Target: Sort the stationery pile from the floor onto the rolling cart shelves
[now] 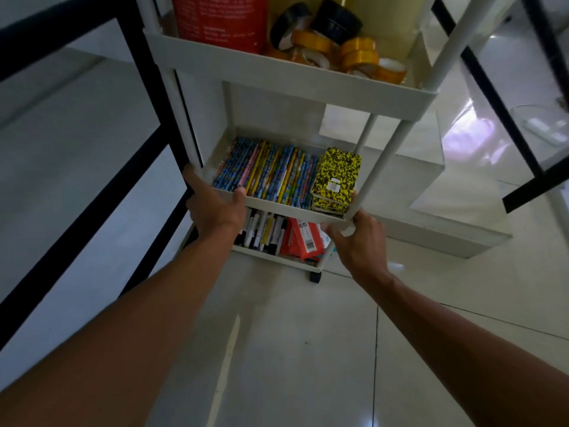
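A white three-shelf rolling cart (286,84) stands in front of me. Its top shelf carries black and yellow tape rolls (338,47) and a red cylinder (220,20). Rows of patterned pencils (268,171) and a stack of yellow-black notebooks (335,180) fill the middle shelf. On the bottom shelf lie markers (261,231) and a red box (303,240). My left hand (212,204) grips the middle shelf's front-left corner, thumb over the rim. My right hand (357,238) grips its front-right corner by the post.
A black metal frame (135,57) rises close on the left of the cart. Another black frame (492,97) stands at the right. A low white step (431,223) lies behind the cart. Glossy pale floor tiles (308,349) stretch toward me.
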